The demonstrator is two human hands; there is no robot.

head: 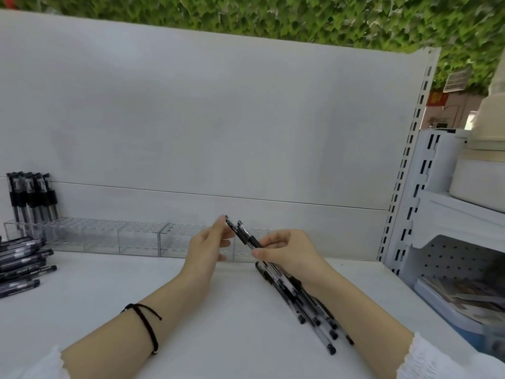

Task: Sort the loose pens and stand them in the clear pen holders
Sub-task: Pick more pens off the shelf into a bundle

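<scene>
Stationery shop display — white slotted shelving upright (410, 160), clear pen holders (109, 236) (one stocked), leafy wall (273, 17) behind

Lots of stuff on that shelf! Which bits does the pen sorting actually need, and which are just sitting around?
Part of the job:
- pen held between both hands
- loose clear pens under the right hand
- dark pens piled far left
- clear pen holders, some pens already standing
- left hand

Just lying about:
- blue bin
- cream containers
- black wrist cord

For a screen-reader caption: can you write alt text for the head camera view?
Two bare hands hold black pens above a white shelf: the left hand pinches one, the right hand grips another over a loose pile of pens. Behind, clear pen holders hold several upright pens at far left.
</scene>
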